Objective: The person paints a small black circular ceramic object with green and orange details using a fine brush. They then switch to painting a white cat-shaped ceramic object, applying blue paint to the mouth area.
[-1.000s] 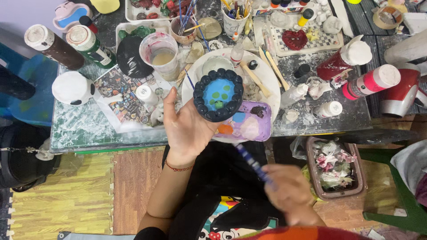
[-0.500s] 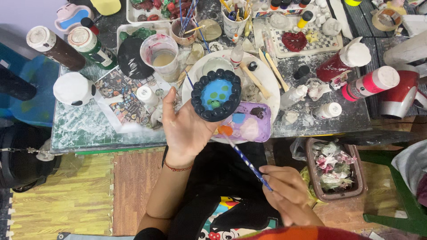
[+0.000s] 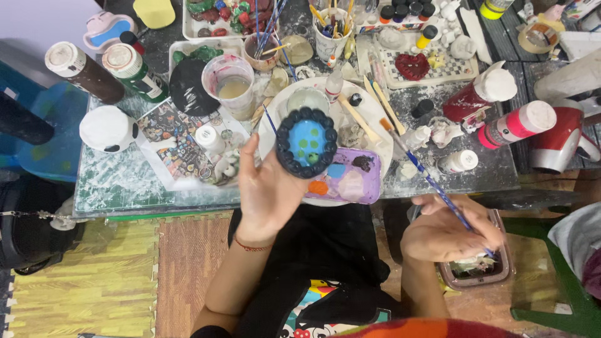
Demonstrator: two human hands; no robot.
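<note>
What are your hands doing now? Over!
Left hand holds round blue dish up. Right hand grips paintbrush, tip over table. Nothing between brush and dish.

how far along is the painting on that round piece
Done: the round piece in the left hand already has a dark scalloped rim, a blue centre and several green dots. In hand: the right hand holds a blue-handled brush, its tip off the piece. Left: hard to say; the blue centre has room for more dots.
</note>
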